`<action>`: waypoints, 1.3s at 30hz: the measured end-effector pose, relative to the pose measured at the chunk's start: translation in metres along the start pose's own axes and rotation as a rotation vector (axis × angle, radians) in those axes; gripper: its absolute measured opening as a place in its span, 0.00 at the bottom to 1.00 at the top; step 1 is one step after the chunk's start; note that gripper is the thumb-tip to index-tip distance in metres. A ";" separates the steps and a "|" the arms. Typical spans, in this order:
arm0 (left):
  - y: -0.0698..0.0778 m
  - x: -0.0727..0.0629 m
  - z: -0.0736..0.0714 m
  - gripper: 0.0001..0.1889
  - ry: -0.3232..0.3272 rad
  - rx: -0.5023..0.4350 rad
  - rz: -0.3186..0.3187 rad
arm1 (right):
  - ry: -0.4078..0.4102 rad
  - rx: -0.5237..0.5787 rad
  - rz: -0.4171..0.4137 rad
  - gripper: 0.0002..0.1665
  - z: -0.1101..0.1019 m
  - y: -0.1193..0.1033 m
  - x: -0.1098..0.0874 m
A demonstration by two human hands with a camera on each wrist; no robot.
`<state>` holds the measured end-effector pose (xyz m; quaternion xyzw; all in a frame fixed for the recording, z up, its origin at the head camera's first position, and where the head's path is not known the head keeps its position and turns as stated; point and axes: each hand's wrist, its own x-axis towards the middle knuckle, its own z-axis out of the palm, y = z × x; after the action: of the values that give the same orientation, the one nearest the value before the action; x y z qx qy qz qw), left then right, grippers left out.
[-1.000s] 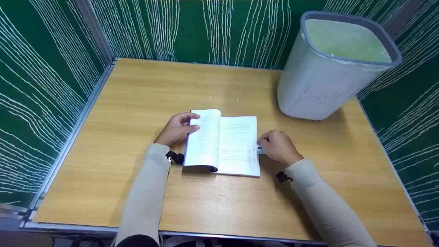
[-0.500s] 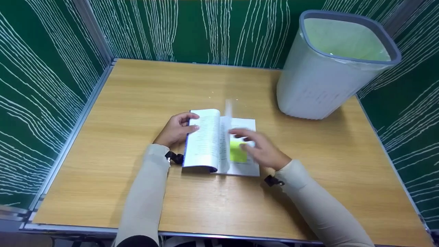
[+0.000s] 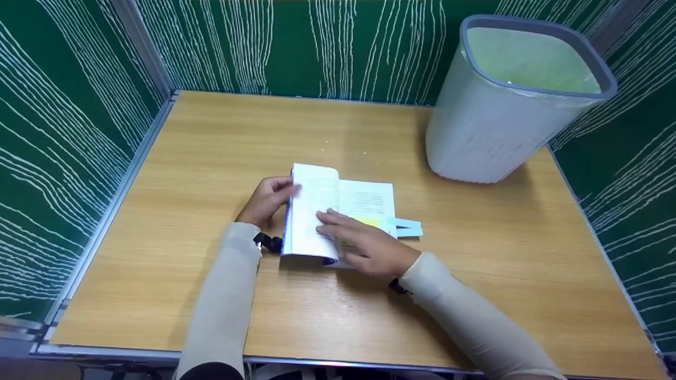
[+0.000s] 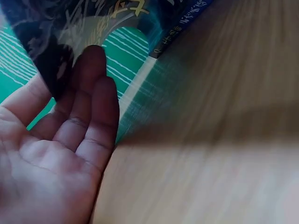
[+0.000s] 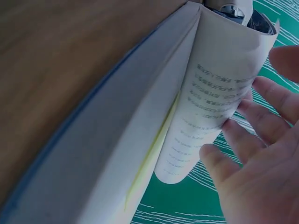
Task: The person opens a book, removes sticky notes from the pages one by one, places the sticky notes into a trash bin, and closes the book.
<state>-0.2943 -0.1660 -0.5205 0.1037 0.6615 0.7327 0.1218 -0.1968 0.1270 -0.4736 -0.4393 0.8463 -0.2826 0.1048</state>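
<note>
An open paperback book (image 3: 367, 198) lies on the table, its left-hand pages raised and curved. My left hand (image 3: 264, 203) grips that left part, thumb on the page; in the left wrist view its fingers (image 4: 100, 102) lie behind the dark printed cover (image 4: 39, 35). With fingers extended, my right hand (image 3: 375, 248) rests against the curved left page (image 5: 215, 88), near the fold. A yellow sticky note (image 3: 368, 221) shows on the right-hand page, partly covered by the right hand. Light blue strips (image 3: 411, 232) stick out past the book's right edge.
A tall pale bin (image 3: 480, 132) with a grey rim and a liner stands at the back right of the wooden table (image 3: 237, 132). Green panels (image 3: 296, 47) with white wavy lines enclose the sides and back. Tiny white specks lie beyond the book.
My right hand has left the book's right edge and swept a leaf over to the left, uncovering the yellow note and the blue strips. The left hand keeps its grip, thumb now over the turned leaf.
</note>
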 end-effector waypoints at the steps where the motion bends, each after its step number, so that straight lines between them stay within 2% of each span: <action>1: 0.000 -0.001 0.000 0.19 -0.003 0.032 -0.004 | 0.004 -0.004 0.005 0.41 0.000 0.001 -0.001; 5: -0.002 0.001 0.000 0.25 -0.014 0.083 -0.022 | 0.091 -0.075 0.090 0.40 0.001 0.010 -0.003; 9: -0.002 0.002 0.001 0.32 -0.001 0.045 -0.033 | 0.167 -0.200 0.201 0.43 -0.002 0.023 -0.006; 12: -0.001 0.003 0.001 0.38 0.001 0.014 -0.025 | 0.180 -0.245 0.230 0.43 -0.005 0.031 -0.009; 18: -0.001 0.004 0.001 0.47 -0.004 0.003 -0.015 | 0.203 -0.294 0.212 0.33 -0.010 0.039 -0.014; 25: -0.001 0.004 0.001 0.47 -0.008 -0.005 -0.016 | 0.240 -0.296 0.200 0.17 -0.014 0.038 -0.015; 34: -0.001 0.004 0.001 0.47 -0.013 0.008 -0.010 | 0.284 -0.227 0.268 0.17 -0.023 0.038 -0.016; 39: 0.000 0.003 0.002 0.46 -0.015 0.008 -0.009 | 0.339 -0.207 0.254 0.15 -0.028 0.039 -0.017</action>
<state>-0.2970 -0.1632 -0.5199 0.1067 0.6640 0.7286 0.1299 -0.2254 0.1697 -0.4741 -0.2840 0.9246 -0.2488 -0.0498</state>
